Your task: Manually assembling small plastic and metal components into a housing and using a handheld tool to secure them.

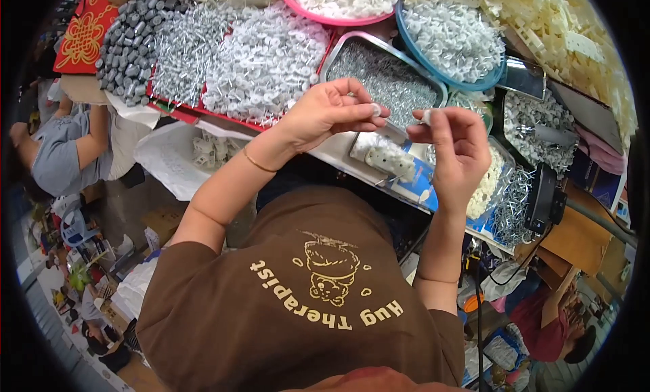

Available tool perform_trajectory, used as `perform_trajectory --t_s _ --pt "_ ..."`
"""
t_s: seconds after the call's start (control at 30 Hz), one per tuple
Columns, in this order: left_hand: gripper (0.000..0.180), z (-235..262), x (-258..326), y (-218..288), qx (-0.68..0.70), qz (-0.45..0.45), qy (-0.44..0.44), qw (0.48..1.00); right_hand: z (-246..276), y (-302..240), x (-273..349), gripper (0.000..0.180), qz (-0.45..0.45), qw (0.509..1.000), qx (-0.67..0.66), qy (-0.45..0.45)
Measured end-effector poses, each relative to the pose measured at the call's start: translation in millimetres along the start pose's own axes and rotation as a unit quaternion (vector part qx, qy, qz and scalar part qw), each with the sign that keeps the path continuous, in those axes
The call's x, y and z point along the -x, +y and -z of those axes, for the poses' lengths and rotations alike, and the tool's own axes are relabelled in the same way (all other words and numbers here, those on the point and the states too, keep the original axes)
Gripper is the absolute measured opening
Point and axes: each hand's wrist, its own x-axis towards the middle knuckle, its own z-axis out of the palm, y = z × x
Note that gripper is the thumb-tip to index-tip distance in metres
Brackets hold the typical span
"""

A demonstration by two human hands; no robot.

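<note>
White and small, a round piece is pinched between thumb and finger of the left hand, a second piece likewise in the right hand, the curled hands near each other. Just beyond them lies a metal tray of metal parts, then a blue basin of white parts.

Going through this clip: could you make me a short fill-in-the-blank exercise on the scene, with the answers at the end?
1. The left hand and the right hand each pinch a small piece coloured ____.
2. A thin bracelet is worn on the ____ arm.
3. The round basin just left of the blue basin is coloured ____.
4. The wearer's shirt is coloured ____.

Missing words: white; left; pink; brown.
</note>
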Motion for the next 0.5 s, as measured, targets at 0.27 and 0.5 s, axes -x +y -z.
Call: perform_trajectory --t_s 0.27,0.5 --pt "0.016 -1.9 -2.0 -23.7 0.045 0.037 -0.008 0.998 -21.9 21.3 8.7 0.012 -0.020 0.995 -0.085 -0.037" --pt "0.015 4.5 -1.1 -38.8 0.148 0.019 -0.040 0.988 -34.3 36.3 21.8 0.009 0.095 0.995 0.020 -0.016"
